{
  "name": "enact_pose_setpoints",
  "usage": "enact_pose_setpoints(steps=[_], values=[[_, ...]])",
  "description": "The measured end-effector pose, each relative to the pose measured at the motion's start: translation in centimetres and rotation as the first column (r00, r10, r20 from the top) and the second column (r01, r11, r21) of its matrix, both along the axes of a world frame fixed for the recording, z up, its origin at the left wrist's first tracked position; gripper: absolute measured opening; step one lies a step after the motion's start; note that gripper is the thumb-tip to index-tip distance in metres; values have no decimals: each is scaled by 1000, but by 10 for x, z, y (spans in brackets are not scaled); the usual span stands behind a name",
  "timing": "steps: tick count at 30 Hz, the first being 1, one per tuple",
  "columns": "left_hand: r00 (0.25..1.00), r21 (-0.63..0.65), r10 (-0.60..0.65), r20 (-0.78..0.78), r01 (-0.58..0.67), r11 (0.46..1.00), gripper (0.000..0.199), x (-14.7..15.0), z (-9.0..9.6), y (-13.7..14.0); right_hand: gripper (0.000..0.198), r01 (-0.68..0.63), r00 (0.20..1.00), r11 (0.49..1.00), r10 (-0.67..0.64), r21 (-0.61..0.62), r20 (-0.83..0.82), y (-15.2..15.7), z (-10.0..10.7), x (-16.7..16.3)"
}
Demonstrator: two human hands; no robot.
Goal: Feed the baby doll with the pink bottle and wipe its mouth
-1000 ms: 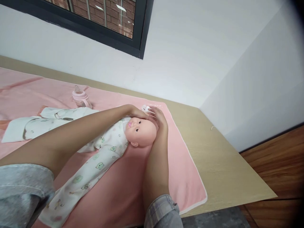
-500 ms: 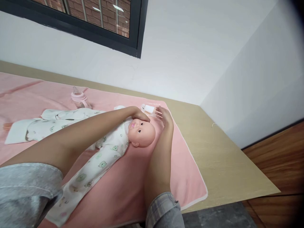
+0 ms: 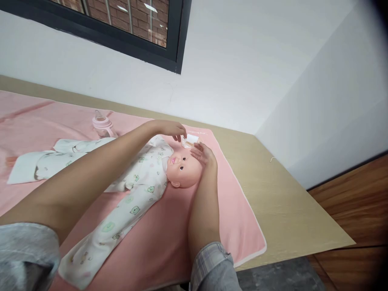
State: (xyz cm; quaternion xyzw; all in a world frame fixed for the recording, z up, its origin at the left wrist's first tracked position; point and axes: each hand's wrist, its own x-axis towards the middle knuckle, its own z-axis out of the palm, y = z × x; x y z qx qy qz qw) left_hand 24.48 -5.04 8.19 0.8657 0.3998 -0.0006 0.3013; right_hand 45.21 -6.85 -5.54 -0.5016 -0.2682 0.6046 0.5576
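A baby doll (image 3: pixel 184 171) in white printed clothes (image 3: pixel 142 169) lies on its back on a pink blanket (image 3: pixel 169 226), its bare head to the right. Just beyond the head is a small clear packet with a white label (image 3: pixel 192 138). My left hand (image 3: pixel 172 129) reaches over the doll's chest, fingers bent down at the packet's left side; whether they touch it I cannot tell. At the top of the doll's head, my right hand (image 3: pixel 204 153) is open, fingers pointing left close to the packet. My left forearm hides part of the doll's body and legs.
A pink baby bottle (image 3: pixel 103 124) stands on the blanket behind the doll's legs. The wooden tabletop (image 3: pixel 273 202) shows past the blanket's right edge. A white wall (image 3: pixel 218 81) with a dark window frame (image 3: pixel 172 44) rises behind.
My left hand has lifted off the side of the doll's head and moved back toward the packet. My right hand has shifted slightly left and nearer, to the top of the head.
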Motion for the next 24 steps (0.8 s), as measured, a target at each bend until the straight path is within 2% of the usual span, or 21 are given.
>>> enact_pose_setpoints(steps=[3,5,10,15,19,21,24], values=[[986,123,65,154,-84,989,52,-22,1,-17,23,10,997,999,-7,38,-74,2,-4,1],[965,147,93,245,-132,980,49,-35,-1,-32,25,30,993,998,-22,64,-120,4,-6,3],[937,191,126,326,-196,962,44,-57,-5,-60,24,88,979,975,-46,205,-199,4,-2,9],[915,250,119,384,-228,941,41,-71,-8,-67,9,169,963,902,-66,397,-261,-7,24,8],[877,246,100,469,-239,939,44,-78,-10,-66,13,232,954,812,-82,535,-288,-24,56,5],[848,226,74,524,-222,948,45,-80,-11,-67,19,122,987,786,-31,606,-159,-35,72,2],[817,202,40,575,-189,961,49,-80,-13,-69,30,-167,986,723,125,670,110,-54,94,-8]])
